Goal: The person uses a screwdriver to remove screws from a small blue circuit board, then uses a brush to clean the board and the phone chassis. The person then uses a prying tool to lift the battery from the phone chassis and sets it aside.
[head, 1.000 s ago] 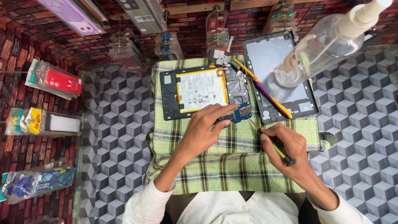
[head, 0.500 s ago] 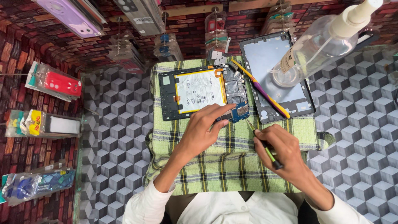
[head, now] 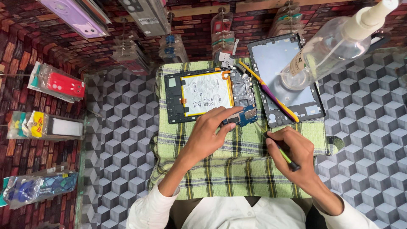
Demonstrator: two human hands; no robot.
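Left hand (head: 210, 133) pins the small blue board (head: 243, 117) at mid-frame with flat fingers; right hand (head: 292, 154), gripping a screwdriver (head: 283, 153), should probably come in steady and upright.

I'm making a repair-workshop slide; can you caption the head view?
Left hand steadies an opened tablet on a checked cloth while the right hand holds a thin tool.

Spray bottle (head: 335, 42) top cut off by edge
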